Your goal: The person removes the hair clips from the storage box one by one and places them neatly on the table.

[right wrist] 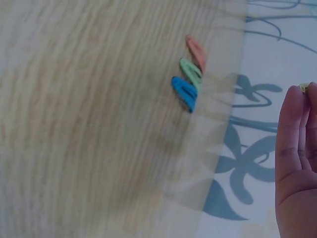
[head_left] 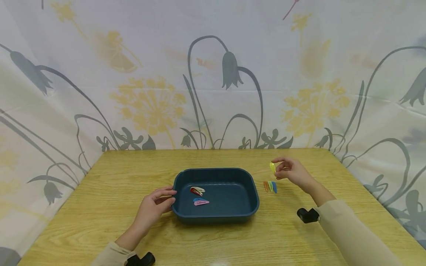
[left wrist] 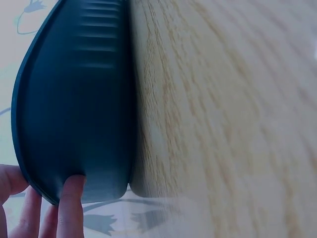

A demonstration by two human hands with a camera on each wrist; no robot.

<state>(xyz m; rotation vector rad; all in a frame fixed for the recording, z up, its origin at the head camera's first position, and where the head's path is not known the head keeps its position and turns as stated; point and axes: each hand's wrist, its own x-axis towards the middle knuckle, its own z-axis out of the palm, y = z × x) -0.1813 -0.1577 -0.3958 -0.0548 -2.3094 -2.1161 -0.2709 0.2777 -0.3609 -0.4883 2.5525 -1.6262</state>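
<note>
A dark blue rectangular tray point(head_left: 216, 218) sits on the wooden table. Its left rim is gripped by my left hand point(head_left: 154, 205); in the left wrist view one finger point(left wrist: 72, 206) lies against the outer wall while others meet the rim. My right hand point(head_left: 293, 173) pinches a yellow hair clip point(head_left: 273, 167) above the table, right of the tray. Below it lie an orange clip point(right wrist: 196, 52), a green clip point(right wrist: 191, 73) and a blue clip point(right wrist: 184, 93), side by side. Inside the tray are a red clip point(head_left: 195, 191), a whitish clip point(head_left: 199, 189), a second blue clip point(head_left: 197, 200) and a pink clip point(head_left: 201, 203).
The wooden table point(head_left: 133, 170) ends at a flower-printed curtain point(head_left: 213, 111) along the back and sides. A black wrist camera point(head_left: 307, 215) is strapped at the right sleeve, and another point(head_left: 141, 259) at the left.
</note>
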